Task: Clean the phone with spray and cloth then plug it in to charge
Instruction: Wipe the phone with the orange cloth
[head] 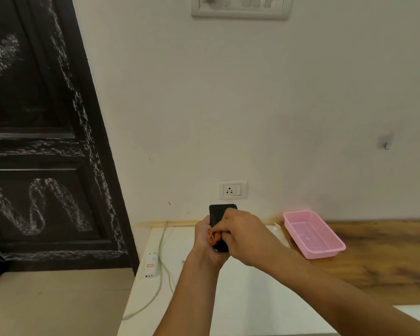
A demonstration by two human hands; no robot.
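**Cloth on screen, phone upright at centre frame**

Left hand wraps the phone from behind, its long axis pointing up at the wall socket. Right hand pinches the bunched orange cloth against the screen. The charger lies on the worktop, lower left; the left hand looks nearer.

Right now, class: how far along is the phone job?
Done: whether it was sprayed cannot be told. In hand: the left hand holds the phone, and the right hand presses the cloth on it. Left: the charger lies on the table, the socket is empty, so charging remains.
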